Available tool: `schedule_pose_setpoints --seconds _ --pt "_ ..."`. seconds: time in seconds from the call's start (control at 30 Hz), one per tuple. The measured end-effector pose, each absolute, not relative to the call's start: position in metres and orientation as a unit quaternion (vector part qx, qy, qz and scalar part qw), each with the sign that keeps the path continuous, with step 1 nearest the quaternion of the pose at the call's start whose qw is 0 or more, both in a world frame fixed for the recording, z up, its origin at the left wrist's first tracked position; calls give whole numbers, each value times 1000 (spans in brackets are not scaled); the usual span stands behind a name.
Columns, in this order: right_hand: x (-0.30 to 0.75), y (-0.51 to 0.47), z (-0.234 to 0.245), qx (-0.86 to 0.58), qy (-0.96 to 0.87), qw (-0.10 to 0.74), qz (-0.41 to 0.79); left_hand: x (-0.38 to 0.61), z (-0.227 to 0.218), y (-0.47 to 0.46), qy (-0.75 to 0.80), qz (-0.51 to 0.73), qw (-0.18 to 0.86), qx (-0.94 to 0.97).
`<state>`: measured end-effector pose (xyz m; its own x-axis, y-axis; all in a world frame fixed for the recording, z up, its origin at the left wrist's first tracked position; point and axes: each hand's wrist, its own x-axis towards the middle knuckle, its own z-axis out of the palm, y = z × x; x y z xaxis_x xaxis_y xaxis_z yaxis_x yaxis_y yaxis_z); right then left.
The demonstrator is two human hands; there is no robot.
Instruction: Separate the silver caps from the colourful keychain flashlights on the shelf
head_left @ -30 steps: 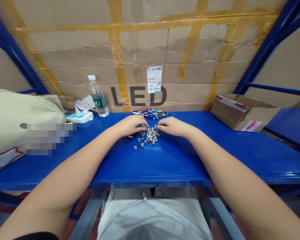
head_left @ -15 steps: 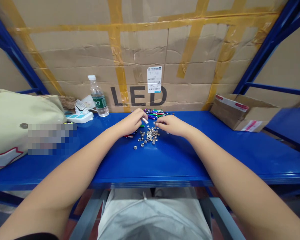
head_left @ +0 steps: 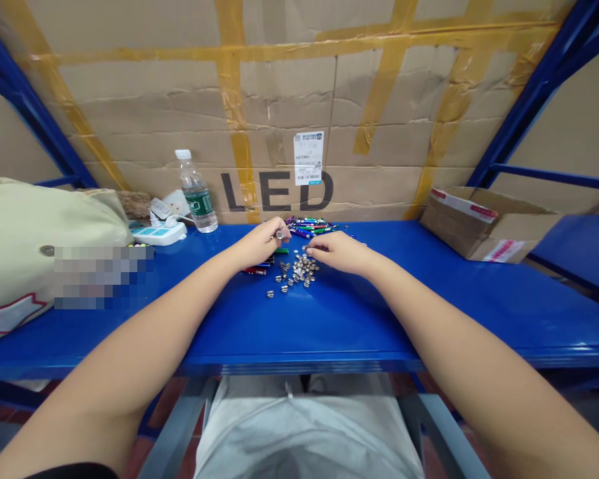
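Observation:
My left hand (head_left: pixel 259 243) is closed around a small silvery tube (head_left: pixel 279 234), its round end turned toward me. Just right of it, my right hand (head_left: pixel 340 251) has its thumb and fingers pinched together, with a silver button cell (head_left: pixel 305 248) at the tips. Below and between both hands lies a loose pile of button cells (head_left: pixel 304 267), some standing in short stacks. Several slim coloured metal tubes (head_left: pixel 312 226) are heaped behind the hands. A few more tubes, a red one (head_left: pixel 254 271) and a green one (head_left: pixel 281 251) among them, rest beside my left hand.
A water bottle (head_left: pixel 198 196) and a white power strip (head_left: pixel 160 233) stand at the back left, beside a pale bag (head_left: pixel 44 219). At the right is an open cardboard box (head_left: pixel 459 223). A large taped carton (head_left: pixel 180 120) walls off the back of the blue table (head_left: pixel 304 326).
My left hand has turned the tube so its end faces me and shifted slightly left. My right hand has moved a little left and down, toward the pile.

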<state>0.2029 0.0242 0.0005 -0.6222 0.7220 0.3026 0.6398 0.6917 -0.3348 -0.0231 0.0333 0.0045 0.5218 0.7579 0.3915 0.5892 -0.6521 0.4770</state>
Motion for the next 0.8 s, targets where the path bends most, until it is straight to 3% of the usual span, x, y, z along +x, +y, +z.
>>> schedule_pose_setpoints --seconds 0.17,0.27,0.4,0.8 --pt "189 27 -4 -411 -886 211 36 -41 11 47 506 158 -55 846" --pt "177 24 -4 -435 -877 204 -8 -59 8 60 555 73 -115 820" --pt "163 18 -5 -443 -874 189 -61 -77 1 70 582 7 -117 805" --pt "154 15 -7 -437 -883 112 -127 -81 -2 71 583 -11 -96 807"
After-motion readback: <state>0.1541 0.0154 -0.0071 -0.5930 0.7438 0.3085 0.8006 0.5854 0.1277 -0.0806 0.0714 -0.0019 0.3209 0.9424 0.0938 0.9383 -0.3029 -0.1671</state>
